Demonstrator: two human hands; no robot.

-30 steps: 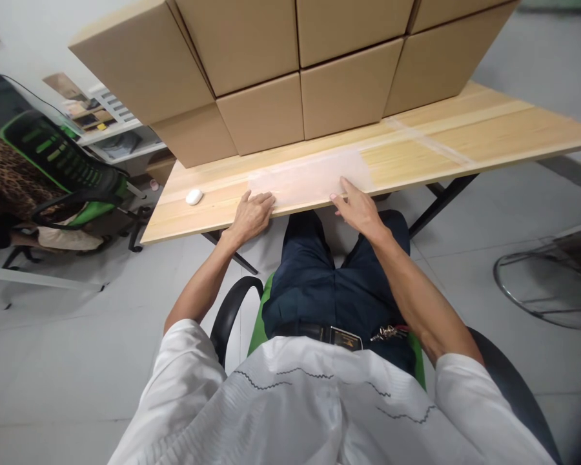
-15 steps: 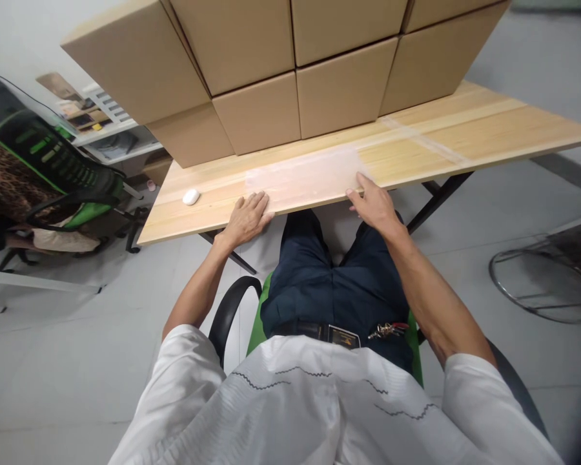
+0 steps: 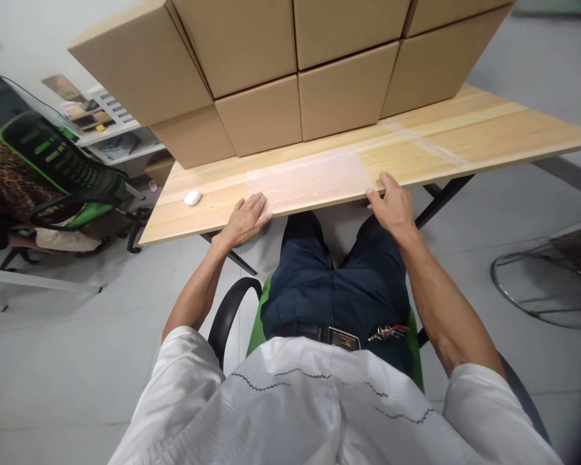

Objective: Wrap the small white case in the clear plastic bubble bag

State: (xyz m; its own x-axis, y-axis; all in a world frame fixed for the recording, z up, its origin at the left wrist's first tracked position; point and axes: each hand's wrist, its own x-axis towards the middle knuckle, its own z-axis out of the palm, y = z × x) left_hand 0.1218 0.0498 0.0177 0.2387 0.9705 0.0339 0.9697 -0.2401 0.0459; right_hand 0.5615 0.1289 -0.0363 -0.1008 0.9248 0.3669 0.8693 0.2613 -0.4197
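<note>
A thin, translucent pinkish sheet [image 3: 310, 177], perhaps plastic, lies flat along the front of the wooden table [image 3: 503, 129]. My left hand [image 3: 246, 218] rests flat on the sheet's left end by the table edge, fingers stretched out. Beyond the sheet's right end, my right hand [image 3: 392, 203] is at the front edge of the table. Its thumb and index finger are apart, with the index on the tabletop; the other fingers are partly hidden below the edge. Nothing shows in either hand.
Stacked cardboard boxes [image 3: 259, 116] line the back of the table. A small white rounded case [image 3: 192, 197] sits at its left. Tape [image 3: 428, 142] crosses the tabletop on the right. Another person [image 3: 14, 174] sits by a green-black chair [image 3: 43, 155] at left. A metal-framed stool [image 3: 527, 310] stands right.
My right hand has slid to the right along the table edge, off the sheet's right end. My left hand has stayed in place on the sheet.
</note>
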